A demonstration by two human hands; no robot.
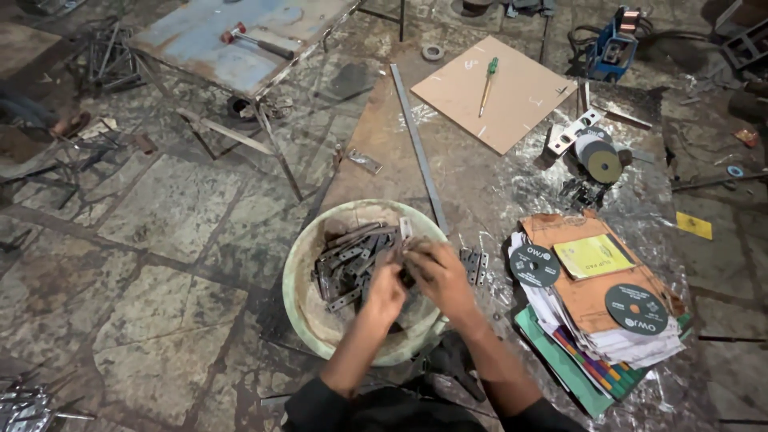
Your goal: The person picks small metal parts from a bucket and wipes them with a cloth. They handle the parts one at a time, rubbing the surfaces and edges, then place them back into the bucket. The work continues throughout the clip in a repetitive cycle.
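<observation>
both hands meet over the pale green basin, and each grip is closed narrow on the same small grey metal piece, pinched between fingertips; the blur there hides its exact shape and whether it is one piece or two pressed together. the left hand comes in from below with the wrist low over the basin's near rim, and the right hand curls over it from the right, knuckles up. just under and to the left of them lies the heap of flat metal brackets, tangled and overlapping in the basin. to handle the piece well here, i judge it best to hold it by its flat faces, away from cut edges, and keep it above the basin so anything that slips falls back in. a few more hinged plates sit just outside the rim on the right. further right is a stack of papers with two dark cutting discs on top, and beyond that an angle grinder. a long steel strip runs away over the floor toward a board carrying a green screwdriver.
</observation>
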